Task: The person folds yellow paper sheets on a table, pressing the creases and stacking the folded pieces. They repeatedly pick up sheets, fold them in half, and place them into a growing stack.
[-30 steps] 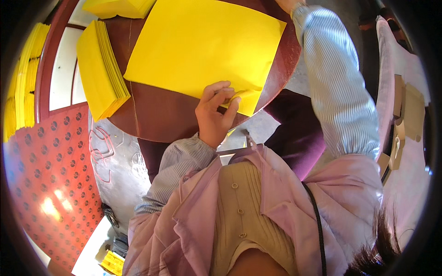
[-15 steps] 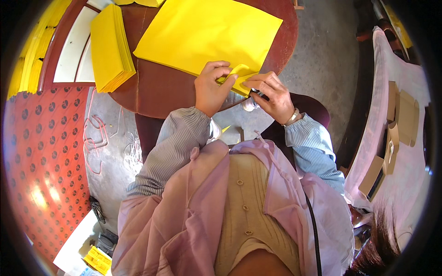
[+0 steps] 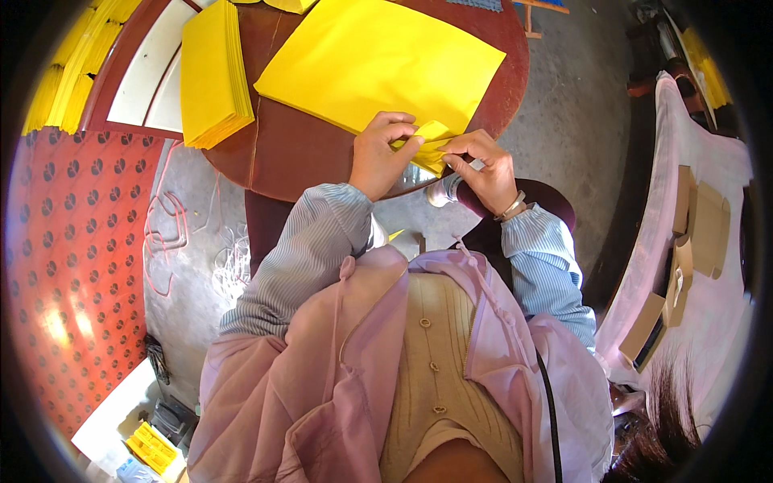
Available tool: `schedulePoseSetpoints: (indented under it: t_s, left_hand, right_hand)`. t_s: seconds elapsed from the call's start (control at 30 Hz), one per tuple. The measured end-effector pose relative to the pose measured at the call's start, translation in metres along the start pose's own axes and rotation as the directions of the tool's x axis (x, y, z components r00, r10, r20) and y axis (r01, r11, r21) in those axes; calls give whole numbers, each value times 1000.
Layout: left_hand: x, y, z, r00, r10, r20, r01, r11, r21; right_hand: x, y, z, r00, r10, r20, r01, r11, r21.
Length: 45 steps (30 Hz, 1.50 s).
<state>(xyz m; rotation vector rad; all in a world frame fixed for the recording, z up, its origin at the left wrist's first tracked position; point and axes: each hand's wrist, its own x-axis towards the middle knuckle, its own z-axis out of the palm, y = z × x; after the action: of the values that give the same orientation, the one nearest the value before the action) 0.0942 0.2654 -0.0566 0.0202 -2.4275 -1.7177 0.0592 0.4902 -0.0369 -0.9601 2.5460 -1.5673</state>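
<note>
At the near edge of a round brown table (image 3: 306, 153), both my hands work on a small folded yellow piece (image 3: 432, 165) of thin sheet, whose paper or cloth kind I cannot tell. My left hand (image 3: 377, 157) closes thumb and fingers on its left side, where a flap stands up. From the right, my right hand (image 3: 489, 175) pinches its edge between thumb and forefinger. Just beyond lies a broad flat yellow sheet (image 3: 382, 64), perhaps a stack. My fingers partly cover the small piece.
A pile of folded yellow sheets (image 3: 216, 72) sits at the table's left. More yellow stacks (image 3: 68, 72) are at the far left. Pink cloth (image 3: 700, 322) on the right bears open cardboard boxes (image 3: 708, 229). Loose cords (image 3: 233, 266) lie on the concrete floor.
My right fingers have shifted from lying over the yellow piece to a thumb-and-forefinger pinch at its edge. The left hand keeps its hold. The whole view has shifted slightly.
</note>
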Motion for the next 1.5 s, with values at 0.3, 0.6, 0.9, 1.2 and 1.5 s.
schedulePoseSetpoints:
  t_s: [0.3, 0.6, 0.9, 1.2, 1.5]
  left_hand:
    - [0, -9, -5, 995, 70, 67, -69, 998, -15]
    - [-2, -8, -2, 996, 82, 28, -82, 997, 10]
    - [0, -6, -5, 996, 61, 58, -62, 998, 19]
    - [-4, -3, 5, 996, 80, -25, -78, 995, 61]
    - [0, -2, 5, 997, 18, -72, -19, 1000, -1]
  right_hand:
    - [-1, 14, 9, 937, 340, 83, -336, 805, 489]
    - [-1, 20, 6, 960, 271, 69, -276, 873, 403]
    - [0, 17, 5, 923, 367, 117, -379, 809, 450]
    - [-2, 14, 15, 961, 273, -41, -247, 919, 308]
    - [-8, 6, 12, 992, 105, -68, -93, 983, 157]
